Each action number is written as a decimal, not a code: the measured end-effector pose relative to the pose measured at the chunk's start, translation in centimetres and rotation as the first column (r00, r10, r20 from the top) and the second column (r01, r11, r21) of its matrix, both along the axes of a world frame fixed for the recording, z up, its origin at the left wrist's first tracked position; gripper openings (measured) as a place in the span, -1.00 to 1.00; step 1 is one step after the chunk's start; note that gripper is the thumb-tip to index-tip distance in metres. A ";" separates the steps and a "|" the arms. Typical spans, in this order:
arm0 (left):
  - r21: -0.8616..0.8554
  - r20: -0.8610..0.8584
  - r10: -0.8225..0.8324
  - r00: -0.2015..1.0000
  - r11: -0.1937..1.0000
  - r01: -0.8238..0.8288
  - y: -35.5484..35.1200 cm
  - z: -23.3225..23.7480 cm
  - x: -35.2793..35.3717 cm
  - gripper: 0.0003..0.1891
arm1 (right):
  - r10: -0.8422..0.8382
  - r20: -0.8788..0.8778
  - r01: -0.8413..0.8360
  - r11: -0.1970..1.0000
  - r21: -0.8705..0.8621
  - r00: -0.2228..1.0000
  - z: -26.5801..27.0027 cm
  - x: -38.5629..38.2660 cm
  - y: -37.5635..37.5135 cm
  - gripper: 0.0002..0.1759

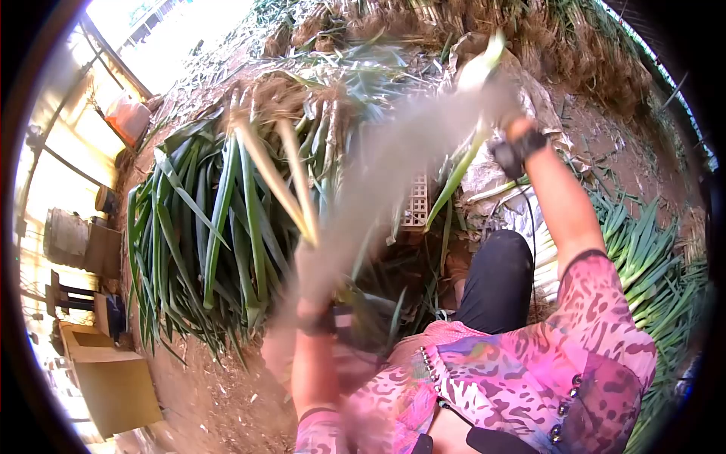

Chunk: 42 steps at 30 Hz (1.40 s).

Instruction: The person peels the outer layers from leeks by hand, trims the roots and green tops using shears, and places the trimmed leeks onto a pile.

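Left hand [312,265], badly blurred, meets two pale onion stalks [270,172] before the leafy heap [193,204]; right hand [505,107], also smeared, is at a long green onion [456,179] — I can't tell how either's fingers sit. Stalks look light, firm-shanked, probably slick; I'd grip the white shank — leaves should bend and tear.

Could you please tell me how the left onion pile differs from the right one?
The left pile has darker, broader-looking leaves; the right pile looks brighter green. The left pile has brownish, rooty ends; the right pile shows pale, whitish stalks. Both have long green leaves.
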State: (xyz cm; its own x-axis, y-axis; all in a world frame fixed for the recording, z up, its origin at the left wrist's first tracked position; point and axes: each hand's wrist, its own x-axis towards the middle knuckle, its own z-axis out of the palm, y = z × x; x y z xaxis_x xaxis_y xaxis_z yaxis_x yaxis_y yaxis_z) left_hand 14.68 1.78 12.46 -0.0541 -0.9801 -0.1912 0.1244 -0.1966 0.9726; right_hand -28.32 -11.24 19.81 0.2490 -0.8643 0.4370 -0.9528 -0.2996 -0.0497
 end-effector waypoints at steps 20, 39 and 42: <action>-0.134 0.057 -0.144 0.988 0.979 0.151 1.4 3.8 -3.2 -0.73 | 0.513 -0.234 -0.434 0.844 0.317 0.826 12.5 16.7 4.6 -0.82; -0.561 0.542 -0.205 0.815 0.634 0.532 3.1 1.6 -13.5 -0.68 | -0.991 -0.085 0.957 -0.079 -0.279 -0.107 13.7 -29.3 70.4 -0.47; -0.407 0.613 -0.273 0.741 0.695 0.593 1.6 -3.1 -11.3 -0.76 | -0.896 0.053 0.893 -0.443 -0.073 -0.440 6.4 -30.3 84.5 -0.44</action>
